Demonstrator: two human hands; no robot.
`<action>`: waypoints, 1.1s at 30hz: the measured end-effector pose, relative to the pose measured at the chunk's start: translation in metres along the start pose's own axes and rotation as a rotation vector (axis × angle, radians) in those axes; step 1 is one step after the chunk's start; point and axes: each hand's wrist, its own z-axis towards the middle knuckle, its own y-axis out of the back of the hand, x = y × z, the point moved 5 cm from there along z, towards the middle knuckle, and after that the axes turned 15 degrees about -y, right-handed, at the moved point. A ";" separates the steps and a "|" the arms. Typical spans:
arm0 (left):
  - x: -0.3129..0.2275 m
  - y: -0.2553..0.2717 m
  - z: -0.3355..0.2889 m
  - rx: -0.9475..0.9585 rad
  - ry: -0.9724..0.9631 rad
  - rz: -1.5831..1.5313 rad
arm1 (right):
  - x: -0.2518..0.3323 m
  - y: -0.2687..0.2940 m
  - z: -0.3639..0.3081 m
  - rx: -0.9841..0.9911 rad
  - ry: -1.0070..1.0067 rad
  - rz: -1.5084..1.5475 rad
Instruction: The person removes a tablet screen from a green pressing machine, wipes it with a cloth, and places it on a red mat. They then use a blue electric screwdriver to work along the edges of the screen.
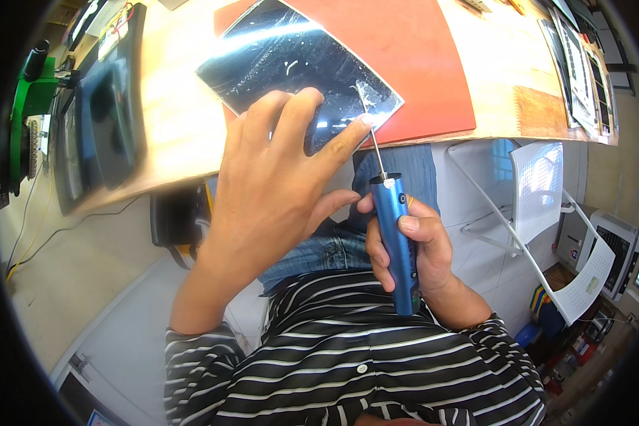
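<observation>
A dark, glossy screen panel [270,60] lies turned at an angle on an orange-red mat [433,78], with smears over its surface. Pale, crumpled residue [370,94] sits at its right corner. My right hand [433,252] grips a blue, tube-shaped electric glue remover [396,241] with buttons on its side. Its thin metal shaft reaches up over the panel's corner, the tip at the residue. Fingers apart, my left hand [263,163] leans over the panel's near edge. Its index fingertip touches the shaft, and its thumb points toward the tool's body.
The mat lies on a wooden table [508,78], whose near edge runs just before my lap. Dark panels [106,121] and a green device [32,113] stand at left. Framed sheets [575,71] lie at the far right. A white folding chair [539,192] stands right of me.
</observation>
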 end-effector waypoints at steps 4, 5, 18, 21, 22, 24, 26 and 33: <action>0.000 0.001 0.000 0.020 0.005 0.002 | -0.001 0.000 -0.001 0.002 -0.006 -0.008; 0.001 0.001 0.000 0.023 0.005 0.003 | -0.001 0.000 -0.001 0.005 -0.007 -0.009; 0.003 0.007 0.002 -0.051 -0.027 -0.056 | -0.003 0.008 -0.008 -0.023 0.005 0.017; 0.012 0.008 0.006 -0.168 -0.029 -0.123 | -0.002 0.011 -0.009 -0.036 0.016 0.003; 0.015 0.007 0.009 -0.193 -0.031 -0.117 | -0.002 0.012 -0.011 -0.036 0.004 -0.028; 0.020 0.006 0.018 -0.247 -0.062 -0.075 | -0.001 0.015 -0.015 -0.036 -0.025 -0.073; 0.020 0.006 0.025 -0.284 -0.120 -0.110 | -0.001 0.020 -0.022 -0.045 -0.068 -0.090; -0.027 0.021 -0.005 0.048 -0.608 -0.296 | 0.020 0.031 -0.054 0.345 -0.355 -0.460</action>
